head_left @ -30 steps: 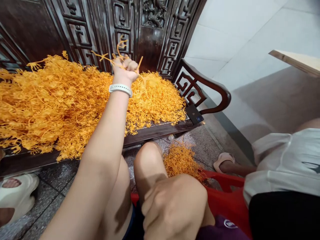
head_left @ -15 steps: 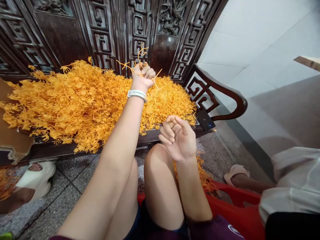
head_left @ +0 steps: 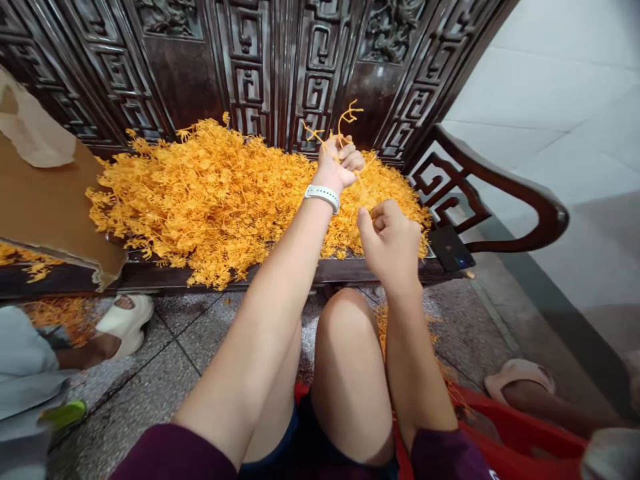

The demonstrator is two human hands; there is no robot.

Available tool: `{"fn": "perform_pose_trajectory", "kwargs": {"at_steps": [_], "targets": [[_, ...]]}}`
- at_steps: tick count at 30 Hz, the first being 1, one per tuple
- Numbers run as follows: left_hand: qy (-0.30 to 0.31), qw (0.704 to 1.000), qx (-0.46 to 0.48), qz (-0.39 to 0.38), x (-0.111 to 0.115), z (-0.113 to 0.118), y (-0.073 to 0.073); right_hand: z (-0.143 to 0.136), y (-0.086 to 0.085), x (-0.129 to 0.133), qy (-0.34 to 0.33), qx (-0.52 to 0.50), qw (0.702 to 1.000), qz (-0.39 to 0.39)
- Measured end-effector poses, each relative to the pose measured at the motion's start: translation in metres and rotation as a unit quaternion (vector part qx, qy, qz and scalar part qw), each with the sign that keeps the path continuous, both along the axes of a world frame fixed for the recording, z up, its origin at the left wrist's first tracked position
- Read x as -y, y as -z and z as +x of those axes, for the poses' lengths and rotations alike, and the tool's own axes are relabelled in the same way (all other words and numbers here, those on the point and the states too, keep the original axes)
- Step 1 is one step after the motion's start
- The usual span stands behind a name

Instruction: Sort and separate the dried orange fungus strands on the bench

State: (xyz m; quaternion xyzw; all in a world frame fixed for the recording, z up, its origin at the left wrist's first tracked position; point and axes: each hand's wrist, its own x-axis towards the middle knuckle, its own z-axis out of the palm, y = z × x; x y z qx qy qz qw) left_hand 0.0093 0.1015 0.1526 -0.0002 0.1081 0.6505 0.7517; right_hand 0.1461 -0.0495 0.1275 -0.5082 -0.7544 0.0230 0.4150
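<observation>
The left hand (head_left: pixel 341 163) has its grip curled around an orange sprig (head_left: pixel 341 125), held above the orange pile (head_left: pixel 220 193) on the dark tabletop (head_left: pixel 165 277). The sprig's forked ends point up and away from the person, beyond the left fingers. The right hand (head_left: pixel 393 240) hangs nearer the body, below and to the right of the sprig, apart from the left; its fingers are bent in, but whether they pinch anything I cannot tell.

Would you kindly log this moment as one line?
left hand: holds orange sprig; right hand: curled, contents unclear; orange pile: on bench
</observation>
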Motion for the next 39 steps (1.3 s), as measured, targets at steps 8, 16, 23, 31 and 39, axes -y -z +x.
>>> {"fn": "perform_pose_trajectory", "kwargs": {"at_steps": [8, 16, 23, 31, 39], "targets": [[-0.043, 0.997, 0.043, -0.042, -0.013, -0.020, 0.019, 0.014, -0.007, 0.041, -0.143, -0.085, 0.985, -0.042], [-0.118, 0.991, 0.053, -0.039, -0.020, -0.056, 0.027, 0.035, -0.029, 0.083, -0.619, -0.252, 0.726, -0.161], [-0.077, 0.997, 0.004, -0.023, -0.014, -0.036, 0.021, 0.033, -0.011, 0.019, -0.298, -0.514, 0.758, -0.269], [0.001, 0.999, -0.036, -0.039, -0.011, -0.002, 0.021, 0.004, 0.020, 0.004, -0.053, -0.130, 0.988, -0.072], [-0.016, 0.997, -0.041, -0.070, -0.010, 0.000, 0.022, 0.007, 0.015, 0.005, -0.136, -0.044, 0.989, 0.024]]}}
